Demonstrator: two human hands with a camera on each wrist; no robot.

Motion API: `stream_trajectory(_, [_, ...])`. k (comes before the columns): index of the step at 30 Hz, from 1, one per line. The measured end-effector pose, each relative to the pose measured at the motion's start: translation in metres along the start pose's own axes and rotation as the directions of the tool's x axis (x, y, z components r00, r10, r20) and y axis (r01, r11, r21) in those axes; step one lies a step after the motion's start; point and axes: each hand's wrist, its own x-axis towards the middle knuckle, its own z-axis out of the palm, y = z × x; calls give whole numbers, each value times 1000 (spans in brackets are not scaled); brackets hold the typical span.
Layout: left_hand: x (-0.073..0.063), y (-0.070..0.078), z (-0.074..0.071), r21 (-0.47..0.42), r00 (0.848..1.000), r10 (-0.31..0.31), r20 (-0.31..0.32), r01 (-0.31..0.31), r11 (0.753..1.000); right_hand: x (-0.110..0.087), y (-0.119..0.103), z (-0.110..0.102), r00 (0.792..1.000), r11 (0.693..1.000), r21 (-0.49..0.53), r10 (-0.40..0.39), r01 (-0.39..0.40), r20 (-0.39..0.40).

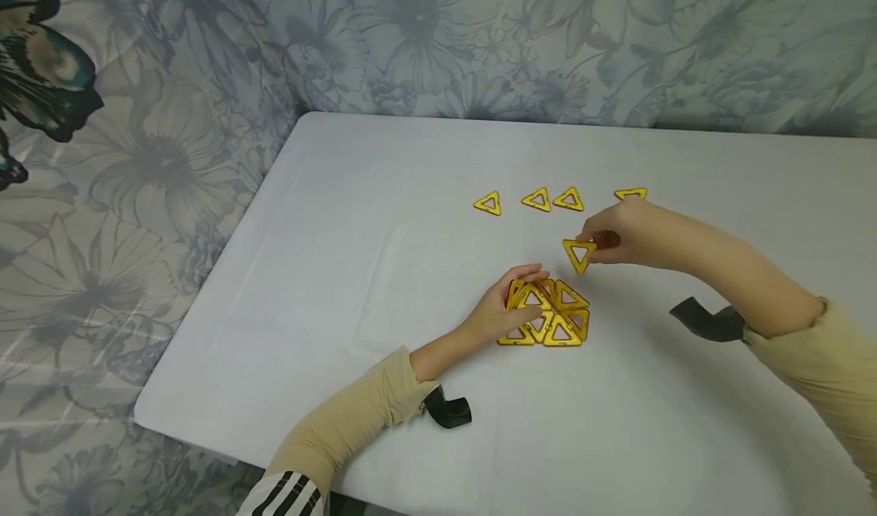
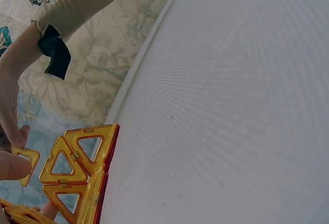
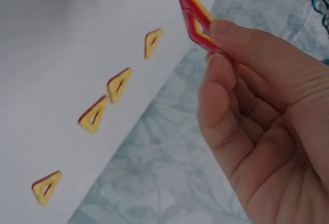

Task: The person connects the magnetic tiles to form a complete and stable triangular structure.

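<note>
My right hand pinches a yellow triangular magnetic tile between thumb and fingers, one point of it turned down in the head view. Below and left of that tile stands a structure of joined triangular magnetic tiles on the table. My left hand grips the structure from its left side, thumb across the front and fingers behind the top. In the left wrist view, several tiles of the structure meet edge to edge, and the held tile is seen beyond them near the left thumb.
Several loose yellow triangle tiles lie in a row toward the back of the white table; one is partly hidden by my right hand. Patterned walls border the table's back and left edges. Black straps hang at both sleeve cuffs.
</note>
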Motion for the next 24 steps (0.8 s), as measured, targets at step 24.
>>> stream_trajectory(24, [-1, -3, 0, 43, 1000, -1, 0, 1, 999, -9, -21, 16, 992, 995, -27, -90, 93, 83])
